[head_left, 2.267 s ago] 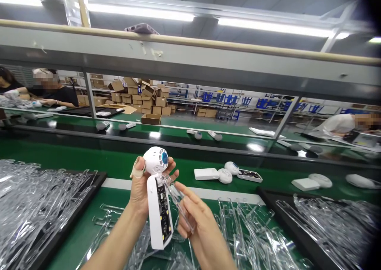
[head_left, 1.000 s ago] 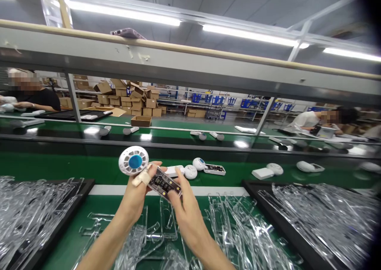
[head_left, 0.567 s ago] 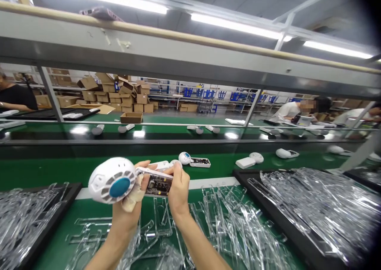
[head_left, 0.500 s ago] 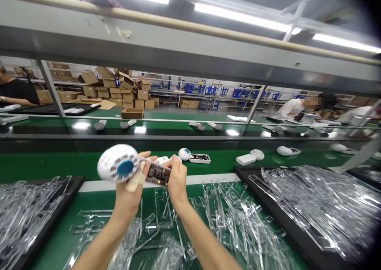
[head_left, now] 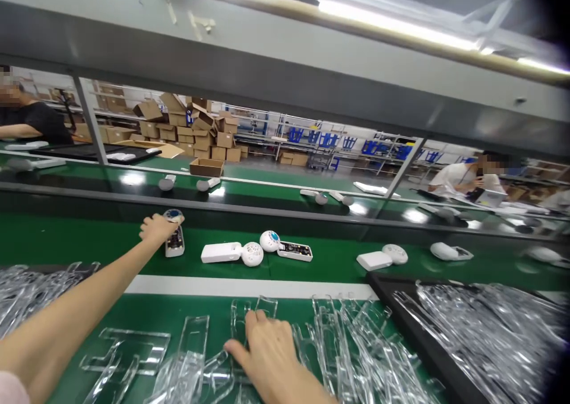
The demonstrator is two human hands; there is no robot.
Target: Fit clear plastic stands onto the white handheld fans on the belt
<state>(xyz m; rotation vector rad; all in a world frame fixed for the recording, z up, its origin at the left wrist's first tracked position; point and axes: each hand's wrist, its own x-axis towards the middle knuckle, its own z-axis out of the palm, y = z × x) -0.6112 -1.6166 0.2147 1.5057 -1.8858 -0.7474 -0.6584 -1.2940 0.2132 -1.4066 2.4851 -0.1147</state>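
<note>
My left hand (head_left: 158, 229) is at the far left of the green belt, closed at the neck of a white handheld device (head_left: 175, 246). That device has a round head with a blue centre and a handle showing a dark circuit board. Part of its neck is hidden by my thumb. Low in the middle, my right hand (head_left: 267, 350) lies over clear plastic frames (head_left: 351, 344), thumb spread away from the fingers. Its fingertips reach a clear bent piece (head_left: 266, 304). Between the hands rest a closed white device (head_left: 222, 252) and another with its board exposed (head_left: 294, 251).
More white devices (head_left: 376, 259) lie along the belt (head_left: 329, 249) to the right. A black tray (head_left: 401, 309) heaped with clear plastic stands at right. A grey rail (head_left: 276, 214) runs behind the belt. Co-workers sit beyond, at far left and right.
Both hands held the open device up in front; now it is lower on the belt at left with my left hand. My right hand has let go and dropped to the clear plastic.
</note>
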